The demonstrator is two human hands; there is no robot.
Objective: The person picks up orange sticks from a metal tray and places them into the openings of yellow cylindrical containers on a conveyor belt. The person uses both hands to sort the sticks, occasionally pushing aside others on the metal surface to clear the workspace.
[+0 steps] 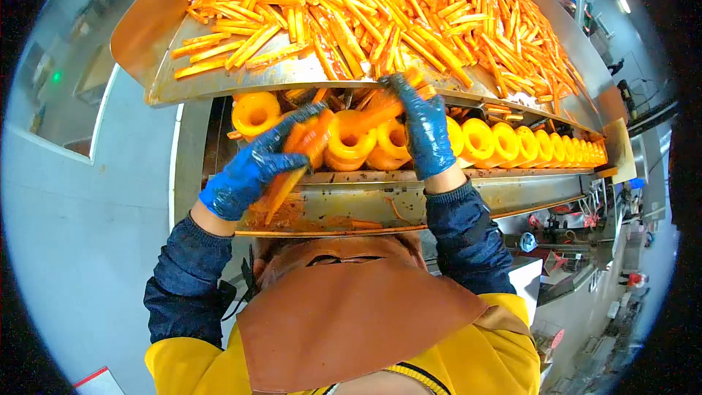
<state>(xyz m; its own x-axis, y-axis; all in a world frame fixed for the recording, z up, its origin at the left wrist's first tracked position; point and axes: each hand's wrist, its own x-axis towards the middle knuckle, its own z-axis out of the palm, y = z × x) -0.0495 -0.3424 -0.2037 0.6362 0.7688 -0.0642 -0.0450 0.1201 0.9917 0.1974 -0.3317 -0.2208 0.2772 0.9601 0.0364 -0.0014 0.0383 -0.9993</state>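
My left hand [245, 168], in a wet blue glove, is closed around a small bundle of orange, sauce-coated sticks [311, 139], with some ends hanging below the fingers. My right hand [425, 128], also gloved in blue, grips another bunch of sauce-coated sticks [384, 108] at the front lip of the metal tray [227, 92]; motion blurs this bunch. Both hands are above a row of round yellow-orange cups [349, 140] with funnel-shaped openings. Parts of several cups are hidden behind the hands and sticks. Heaped on the tray is a large pile of the same sticks [351, 0].
Below the cups runs a metal trough [351, 201] spotted with sauce and scraps. A brown apron [358, 322] covers my front. A pale wall [88, 234] stands on the left. Farther right are machine parts and a person in red [633, 279].
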